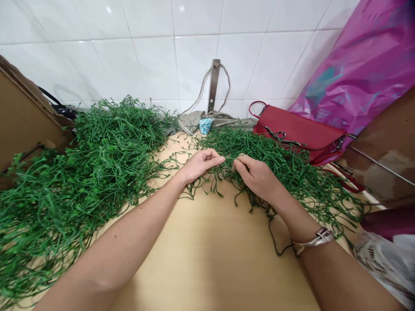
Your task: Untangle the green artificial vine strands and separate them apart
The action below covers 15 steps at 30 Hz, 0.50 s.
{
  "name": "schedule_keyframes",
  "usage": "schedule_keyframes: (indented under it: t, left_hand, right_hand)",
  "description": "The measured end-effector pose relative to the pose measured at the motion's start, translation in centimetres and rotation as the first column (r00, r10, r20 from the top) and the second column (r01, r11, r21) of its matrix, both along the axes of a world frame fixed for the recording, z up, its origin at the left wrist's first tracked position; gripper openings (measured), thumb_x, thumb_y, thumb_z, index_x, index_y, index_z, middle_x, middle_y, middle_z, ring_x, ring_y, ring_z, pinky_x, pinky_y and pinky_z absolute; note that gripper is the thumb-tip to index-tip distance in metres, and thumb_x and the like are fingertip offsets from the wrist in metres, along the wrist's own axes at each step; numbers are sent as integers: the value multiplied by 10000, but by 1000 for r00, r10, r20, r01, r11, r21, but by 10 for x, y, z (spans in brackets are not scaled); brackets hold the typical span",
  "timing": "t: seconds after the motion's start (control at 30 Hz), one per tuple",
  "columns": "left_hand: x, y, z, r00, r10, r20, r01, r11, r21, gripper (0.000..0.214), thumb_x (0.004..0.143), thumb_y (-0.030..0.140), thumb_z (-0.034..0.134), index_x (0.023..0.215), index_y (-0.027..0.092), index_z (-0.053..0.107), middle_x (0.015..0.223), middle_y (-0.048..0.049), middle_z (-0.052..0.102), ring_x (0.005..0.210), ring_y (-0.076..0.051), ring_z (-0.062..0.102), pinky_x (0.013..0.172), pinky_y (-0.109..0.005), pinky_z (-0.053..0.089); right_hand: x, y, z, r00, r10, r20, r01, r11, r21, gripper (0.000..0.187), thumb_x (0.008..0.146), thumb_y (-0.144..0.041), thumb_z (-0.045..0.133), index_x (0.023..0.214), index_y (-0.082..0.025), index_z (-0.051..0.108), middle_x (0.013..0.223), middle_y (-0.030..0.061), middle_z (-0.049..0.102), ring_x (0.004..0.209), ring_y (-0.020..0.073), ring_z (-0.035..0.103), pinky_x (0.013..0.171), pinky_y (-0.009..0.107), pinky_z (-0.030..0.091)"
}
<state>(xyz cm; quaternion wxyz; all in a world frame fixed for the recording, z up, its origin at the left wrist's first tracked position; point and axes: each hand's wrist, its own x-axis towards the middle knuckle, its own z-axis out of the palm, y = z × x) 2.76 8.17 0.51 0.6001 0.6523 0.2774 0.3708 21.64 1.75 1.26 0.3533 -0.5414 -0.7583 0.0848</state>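
My left hand point(201, 164) and my right hand point(256, 175) meet at the near edge of a pile of green plastic sprigs point(285, 168) on the right of a pale wooden table point(207, 250). Both hands have their fingers pinched together on thin green strands from that pile. A much larger heap of the same green sprigs point(81, 172) covers the left side of the table, a little apart from my left forearm. A silver bracelet point(316, 239) sits on my right wrist.
A red handbag point(298, 131) lies behind the right pile, with a purple plastic bag point(366, 65) above it. A small blue-and-white cup point(205, 124) and grey cloth point(191, 121) sit by the white tiled wall. A brown board point(22, 116) stands at left; a clear bag point(385, 259) lies bottom right.
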Motion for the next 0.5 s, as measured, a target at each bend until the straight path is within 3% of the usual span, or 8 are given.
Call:
schedule_keyframes:
  t: [0.1, 0.2, 0.37, 0.5]
  left_hand:
    - [2, 0, 0, 997, -62, -52, 64, 998, 25, 531, 696, 645, 768, 694, 178, 516, 579, 76, 370, 539, -71, 294, 526, -262, 181]
    - [5, 0, -2, 992, -91, -91, 94, 995, 32, 516, 726, 646, 742, 711, 190, 501, 557, 84, 327, 518, -77, 257, 520, -274, 147]
    - [11, 2, -4, 995, -86, -43, 89, 993, 81, 536, 725, 672, 724, 703, 183, 505, 608, 65, 365, 579, -89, 286, 559, -273, 176]
    - [8, 2, -4, 990, -143, -15, 144, 988, 64, 533, 699, 644, 760, 678, 176, 505, 619, 61, 399, 598, -89, 315, 588, -270, 213]
  right_hand:
    - [3, 1, -4, 975, -144, 170, 119, 982, 150, 290, 972, -274, 399, 685, -259, 361, 653, 18, 509, 658, 200, 467, 658, 337, 320]
    - [-4, 1, -7, 933, -301, 199, 252, 938, 237, 290, 974, -242, 405, 687, -258, 369, 675, 47, 544, 691, 229, 472, 651, 351, 285]
    - [-18, 8, -10, 914, -389, 113, 352, 901, 253, 331, 967, -221, 404, 653, -266, 307, 654, 45, 533, 659, 224, 445, 651, 360, 285]
    - [19, 7, 0, 900, -433, -53, 433, 873, 223, 299, 957, -269, 401, 664, -282, 342, 610, 24, 480, 589, 209, 406, 617, 362, 287]
